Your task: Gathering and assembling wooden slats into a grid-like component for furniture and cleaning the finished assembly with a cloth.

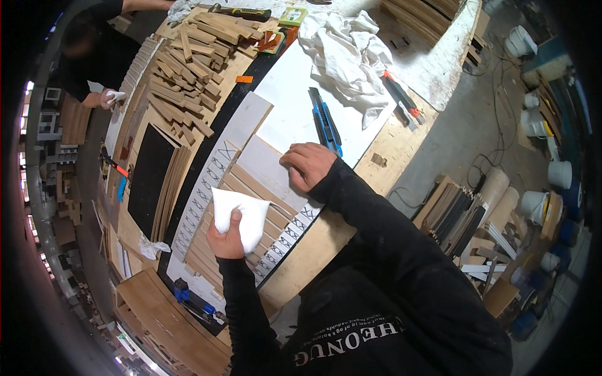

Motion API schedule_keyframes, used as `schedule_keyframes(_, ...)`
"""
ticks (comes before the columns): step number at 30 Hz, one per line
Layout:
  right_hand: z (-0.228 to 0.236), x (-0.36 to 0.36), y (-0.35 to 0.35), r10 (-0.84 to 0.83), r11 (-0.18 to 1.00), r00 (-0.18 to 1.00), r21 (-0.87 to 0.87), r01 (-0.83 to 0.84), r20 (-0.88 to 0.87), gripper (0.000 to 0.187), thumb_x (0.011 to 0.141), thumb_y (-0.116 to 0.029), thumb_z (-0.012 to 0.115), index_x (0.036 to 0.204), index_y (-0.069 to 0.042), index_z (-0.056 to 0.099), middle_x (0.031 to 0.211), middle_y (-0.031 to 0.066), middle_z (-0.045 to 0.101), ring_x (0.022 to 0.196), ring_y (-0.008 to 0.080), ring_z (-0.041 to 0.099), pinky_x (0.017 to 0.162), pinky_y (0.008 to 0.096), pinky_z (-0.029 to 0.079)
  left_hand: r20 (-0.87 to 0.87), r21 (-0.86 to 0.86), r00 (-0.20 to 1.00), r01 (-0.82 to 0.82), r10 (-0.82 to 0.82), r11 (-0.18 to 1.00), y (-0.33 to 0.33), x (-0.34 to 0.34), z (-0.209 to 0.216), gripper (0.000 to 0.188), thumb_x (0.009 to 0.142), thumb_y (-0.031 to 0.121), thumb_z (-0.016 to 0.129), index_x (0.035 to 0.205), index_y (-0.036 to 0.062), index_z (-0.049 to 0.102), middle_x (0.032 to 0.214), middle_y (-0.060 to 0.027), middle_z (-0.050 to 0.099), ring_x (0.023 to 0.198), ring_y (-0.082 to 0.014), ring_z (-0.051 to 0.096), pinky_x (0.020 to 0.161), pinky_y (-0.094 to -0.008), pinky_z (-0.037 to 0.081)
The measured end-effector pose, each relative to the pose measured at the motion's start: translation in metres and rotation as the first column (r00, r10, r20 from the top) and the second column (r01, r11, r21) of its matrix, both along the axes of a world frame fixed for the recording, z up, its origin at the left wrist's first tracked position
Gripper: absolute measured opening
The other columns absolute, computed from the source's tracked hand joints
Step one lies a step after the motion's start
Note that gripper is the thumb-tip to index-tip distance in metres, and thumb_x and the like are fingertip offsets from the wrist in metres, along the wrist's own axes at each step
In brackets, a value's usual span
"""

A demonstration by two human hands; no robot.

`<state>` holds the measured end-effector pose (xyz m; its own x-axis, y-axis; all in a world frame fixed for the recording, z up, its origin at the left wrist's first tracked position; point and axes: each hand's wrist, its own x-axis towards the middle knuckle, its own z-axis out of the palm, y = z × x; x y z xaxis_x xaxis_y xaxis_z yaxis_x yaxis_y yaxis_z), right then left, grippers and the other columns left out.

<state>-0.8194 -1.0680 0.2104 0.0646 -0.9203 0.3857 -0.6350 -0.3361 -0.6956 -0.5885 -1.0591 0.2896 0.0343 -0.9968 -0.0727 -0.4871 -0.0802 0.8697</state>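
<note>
My left hand (228, 239) is closed around a soft white pouch (246, 216), the thumb pressed on its front. The pouch hangs over a row of light wooden slats (276, 220) laid side by side. White strips with drawn crosses (199, 203) run along both ends of the slats. My right hand (308, 164) rests on a pale flat panel (266, 161) beside the slats, its fingers loosely bent and the thumb apart, with nothing visible in it. A blue utility knife (325, 124) lies just beyond that hand on a white board (285, 103).
Loose wooden sticks (185, 69) are heaped at the far left, near stacked dark panels (150, 182). A white cloth (342, 53) and red-handled pliers (402, 100) lie at the back right. A blue tool (191, 301) sits near left. Across the bench, a person's hand (108, 99) holds something white.
</note>
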Motion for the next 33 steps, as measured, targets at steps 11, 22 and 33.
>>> schedule_keyframes(11, 0.002, -0.001, -0.001, -0.002, 1.000, 0.999, -0.010, 0.003, 0.037, 0.023, 0.066, -0.005, 0.048, 0.088, -0.004, 0.058, 0.090, 0.0128, 0.057, 0.080, 0.0264, 0.055, 0.075, 0.0336, 0.045, 0.162, -0.040, 0.986, -0.040, 0.046, 0.998, -0.042, 0.012, -0.001, 0.040, 0.077, 0.033, 0.066, 0.092, -0.0039, 0.060, 0.078, -0.0085, 0.062, 0.072, -0.0133, 0.056, 0.066, -0.0265, 0.044)
schedule_keyframes(22, 0.000, -0.001, -0.002, -0.002, 1.000, 1.000, 0.004, 0.001, 0.023, 0.023, 0.066, -0.005, 0.048, 0.086, -0.004, 0.057, 0.089, 0.0127, 0.057, 0.082, 0.0261, 0.056, 0.076, 0.0339, 0.046, 0.165, -0.176, 0.985, -0.028, 0.058, 0.984, -0.082, 0.024, -0.014, 0.041, 0.077, 0.033, 0.066, 0.093, -0.0036, 0.061, 0.079, -0.0096, 0.063, 0.072, -0.0137, 0.057, 0.066, -0.0275, 0.045)
schedule_keyframes(33, 0.000, 0.000, -0.001, -0.005, 1.000, 1.000, -0.010, 0.005, 0.018, 0.023, 0.065, -0.004, 0.048, 0.086, -0.004, 0.057, 0.090, 0.0135, 0.057, 0.084, 0.0271, 0.056, 0.077, 0.0344, 0.045, -0.065, -0.256, 0.984, -0.176, 0.165, 0.951, -0.059, 0.029, -0.018, 0.036, 0.079, 0.026, 0.063, 0.097, -0.0052, 0.057, 0.082, -0.0101, 0.062, 0.071, -0.0153, 0.058, 0.064, -0.0275, 0.046)
